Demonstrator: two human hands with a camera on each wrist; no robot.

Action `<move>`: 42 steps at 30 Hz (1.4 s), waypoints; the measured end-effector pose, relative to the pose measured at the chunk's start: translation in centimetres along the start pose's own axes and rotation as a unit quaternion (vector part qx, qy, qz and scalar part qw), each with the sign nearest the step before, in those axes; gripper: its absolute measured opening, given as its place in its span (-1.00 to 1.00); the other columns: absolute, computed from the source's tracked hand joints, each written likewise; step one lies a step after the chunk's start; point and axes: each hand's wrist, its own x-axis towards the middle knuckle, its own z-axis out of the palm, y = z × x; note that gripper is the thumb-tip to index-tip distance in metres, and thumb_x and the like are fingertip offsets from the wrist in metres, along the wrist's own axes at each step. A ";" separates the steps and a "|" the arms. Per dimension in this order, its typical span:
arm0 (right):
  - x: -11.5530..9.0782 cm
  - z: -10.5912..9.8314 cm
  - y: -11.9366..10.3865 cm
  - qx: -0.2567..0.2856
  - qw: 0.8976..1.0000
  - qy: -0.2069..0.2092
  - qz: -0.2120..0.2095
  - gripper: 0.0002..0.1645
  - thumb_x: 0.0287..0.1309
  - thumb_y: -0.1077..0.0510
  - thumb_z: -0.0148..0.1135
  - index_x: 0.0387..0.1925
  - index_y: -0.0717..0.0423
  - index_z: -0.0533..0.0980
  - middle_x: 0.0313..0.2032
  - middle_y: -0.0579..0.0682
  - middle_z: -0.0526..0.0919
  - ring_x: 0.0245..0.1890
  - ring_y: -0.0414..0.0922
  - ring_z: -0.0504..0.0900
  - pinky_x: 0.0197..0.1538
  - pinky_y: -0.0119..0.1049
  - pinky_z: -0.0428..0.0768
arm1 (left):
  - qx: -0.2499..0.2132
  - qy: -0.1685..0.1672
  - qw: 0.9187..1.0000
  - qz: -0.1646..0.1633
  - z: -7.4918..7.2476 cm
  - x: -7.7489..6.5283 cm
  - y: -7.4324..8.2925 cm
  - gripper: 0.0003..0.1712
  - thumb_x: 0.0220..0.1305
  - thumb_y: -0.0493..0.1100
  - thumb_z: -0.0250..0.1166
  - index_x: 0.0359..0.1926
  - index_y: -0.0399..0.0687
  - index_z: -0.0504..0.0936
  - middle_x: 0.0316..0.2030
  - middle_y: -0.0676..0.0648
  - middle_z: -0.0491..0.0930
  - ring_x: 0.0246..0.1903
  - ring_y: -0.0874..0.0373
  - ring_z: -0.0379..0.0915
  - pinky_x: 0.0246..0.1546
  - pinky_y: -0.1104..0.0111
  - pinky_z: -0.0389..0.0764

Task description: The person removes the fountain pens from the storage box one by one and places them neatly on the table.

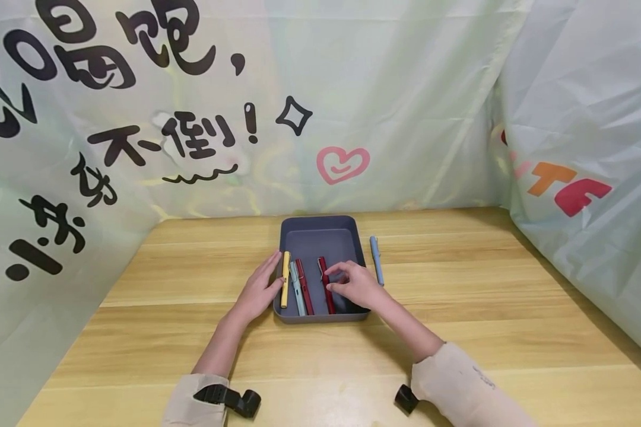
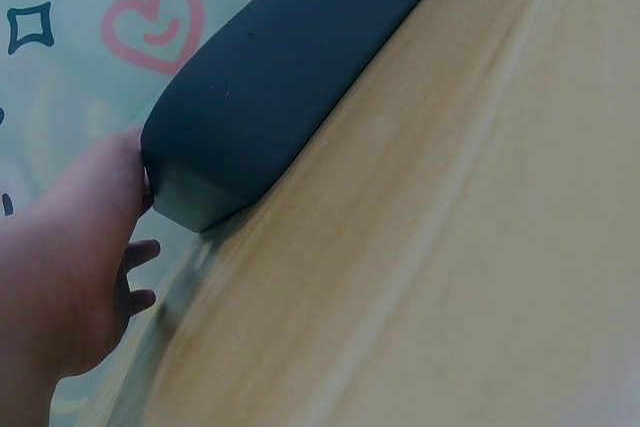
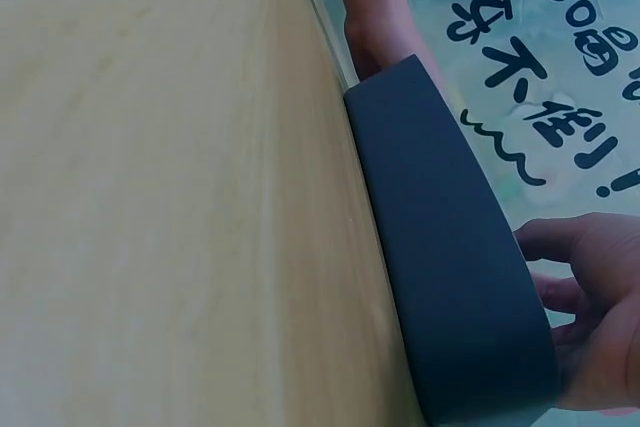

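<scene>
A dark grey tray (image 1: 320, 318) holds a yellow pen (image 1: 285, 296), a light blue-green pen (image 1: 298, 293), a red pen (image 1: 305, 290) and a dark red pen (image 1: 323, 264). My left hand (image 1: 257, 290) holds the tray's left wall, its fingers outside and its thumb over the rim beside the yellow pen. Over the right part of the tray, my right hand (image 1: 355, 284) has thumb and index fingertips apart, right at the dark red pen. From the right wrist view, the tray's wall (image 3: 450, 247) hides the pens and the fingertips.
A blue pen (image 1: 376, 261) lies on the wooden table (image 1: 443, 284) just right of the tray. Printed cloth (image 1: 406, 107) stands behind the table and along both sides. Black wrist mounts (image 1: 235, 400) sit on both sleeves.
</scene>
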 end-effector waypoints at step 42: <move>0.5 1.7 0.0 -0.083 0.995 -0.057 0.022 -0.67 -0.10 0.15 0.44 -0.24 0.04 0.52 -0.37 -0.04 0.39 -0.39 -0.11 0.35 -0.35 -0.26 0.39 | 0.000 -0.003 1.000 -0.001 0.0 0.1 -0.3 -0.32 0.34 -0.09 0.02 0.42 0.00 0.02 0.39 -0.04 -0.04 0.33 -0.08 -0.13 0.24 -0.03 -0.05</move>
